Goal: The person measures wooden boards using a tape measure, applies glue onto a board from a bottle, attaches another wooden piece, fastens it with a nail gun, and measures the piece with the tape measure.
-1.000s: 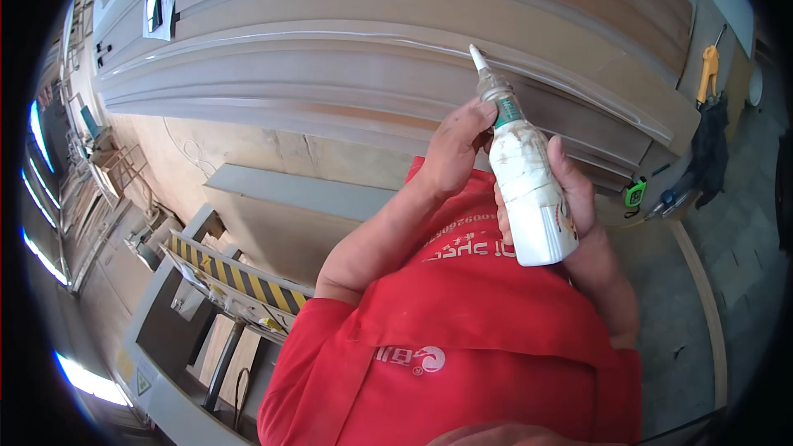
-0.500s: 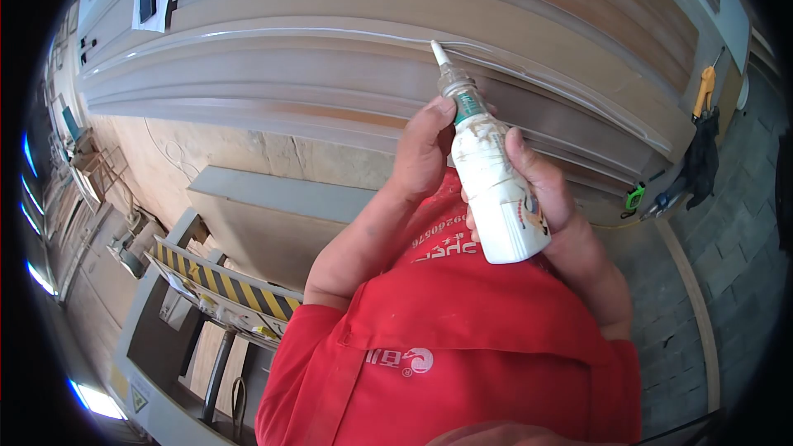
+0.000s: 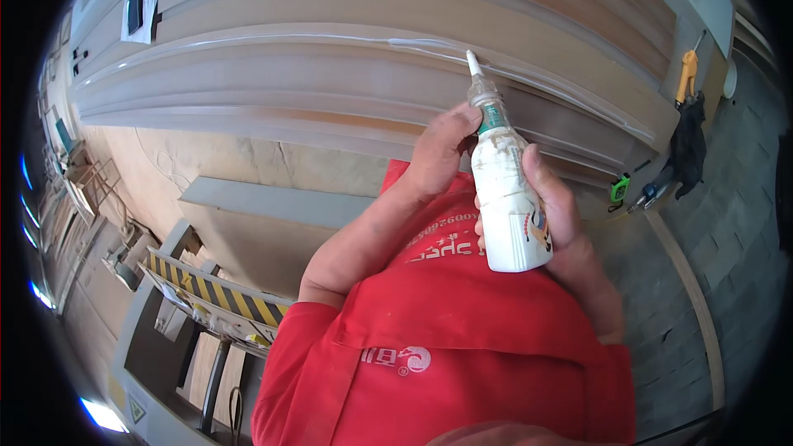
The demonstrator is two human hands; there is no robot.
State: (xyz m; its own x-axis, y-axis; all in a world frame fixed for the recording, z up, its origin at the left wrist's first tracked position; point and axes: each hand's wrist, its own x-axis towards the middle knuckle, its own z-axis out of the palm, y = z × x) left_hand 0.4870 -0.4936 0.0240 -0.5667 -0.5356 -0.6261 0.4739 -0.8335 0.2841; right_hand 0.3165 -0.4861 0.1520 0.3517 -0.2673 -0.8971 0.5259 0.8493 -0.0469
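A white glue bottle (image 3: pixel 505 198) with a green neck label is held tilted, its pale nozzle (image 3: pixel 474 64) at the edge of a long brown panel (image 3: pixel 347 8). My left hand (image 3: pixel 442 149) grips the bottle's neck, thumb against the green label. Around the lower body wraps my right hand (image 3: pixel 555 198), thumb on the near side; some fingers are hidden behind the bottle. A white glue line (image 3: pixel 314 34) runs along the panel's edge on both sides of the nozzle, thicker just left of it.
A phone (image 3: pixel 135 0) lies on white paper on the panels. At the right are a yellow-handled tool (image 3: pixel 688 74), a black cloth (image 3: pixel 687 144) and a green tape measure (image 3: pixel 619 190). A grey-topped block (image 3: pixel 273 202) and a black-and-yellow striped bar (image 3: pixel 219 289) stand at lower left.
Both hands have moved right along the panel edge with the glue bottle. A thicker white patch now shows left of the nozzle. The view has shifted slightly.
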